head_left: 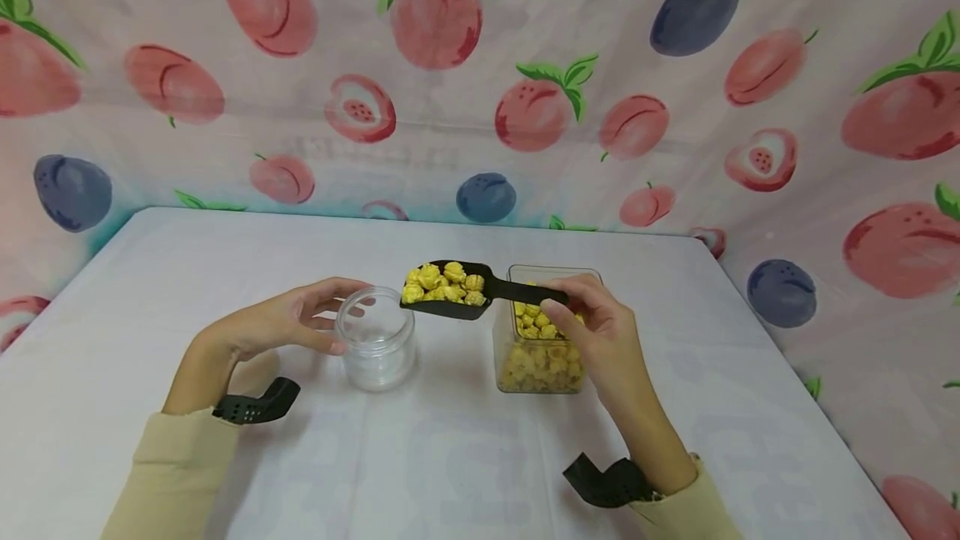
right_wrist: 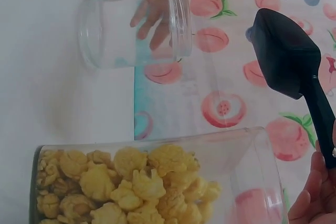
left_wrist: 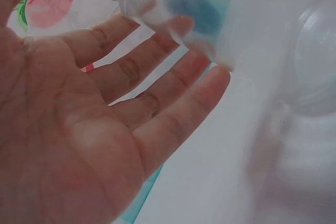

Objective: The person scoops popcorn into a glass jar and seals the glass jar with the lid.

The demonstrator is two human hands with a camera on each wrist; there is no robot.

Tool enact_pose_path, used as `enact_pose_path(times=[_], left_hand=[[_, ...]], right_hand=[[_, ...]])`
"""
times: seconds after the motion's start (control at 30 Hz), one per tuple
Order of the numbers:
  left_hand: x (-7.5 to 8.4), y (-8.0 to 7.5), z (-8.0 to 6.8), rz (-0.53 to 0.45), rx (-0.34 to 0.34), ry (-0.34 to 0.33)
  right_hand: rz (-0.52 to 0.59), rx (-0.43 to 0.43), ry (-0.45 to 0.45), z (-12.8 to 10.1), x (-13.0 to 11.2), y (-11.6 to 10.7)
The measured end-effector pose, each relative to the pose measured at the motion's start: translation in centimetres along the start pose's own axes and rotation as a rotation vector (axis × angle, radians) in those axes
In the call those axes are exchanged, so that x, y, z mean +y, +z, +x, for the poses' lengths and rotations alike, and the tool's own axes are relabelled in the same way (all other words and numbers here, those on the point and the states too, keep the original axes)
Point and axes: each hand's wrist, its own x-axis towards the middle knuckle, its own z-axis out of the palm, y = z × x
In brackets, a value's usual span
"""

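- On the table (head_left: 150, 290), the round jar (head_left: 375, 340) stands left of the popcorn container (head_left: 538, 357).
- The popcorn-loaded scoop (head_left: 450, 290) hangs between them, above.
- The left hand (head_left: 285, 323) is left of the jar; the right hand (head_left: 600, 332) holds the scoop's handle.

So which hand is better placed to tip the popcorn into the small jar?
The right hand: it already holds the full scoop beside the small jar. The left hand only steadies that jar.
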Motion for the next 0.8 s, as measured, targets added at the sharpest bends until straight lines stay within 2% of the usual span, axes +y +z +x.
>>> enact_pose_path(times=[0.23,0.47,0.8], left_hand=[[0.1,0.0,-0.1,0.012,0.002,-0.004],[-0.1,0.0,-0.1,0.021,0.005,-0.018],[-0.2,0.0,-0.1,0.021,0.007,-0.035]], right_hand=[[-0.033,-0.017,0.024,0.9,-0.3,0.5],[-0.029,-0.065,0.007,1.7,-0.2,1.3],[-0.106,-0.086,-0.034,2.4,-0.2,2.1]])
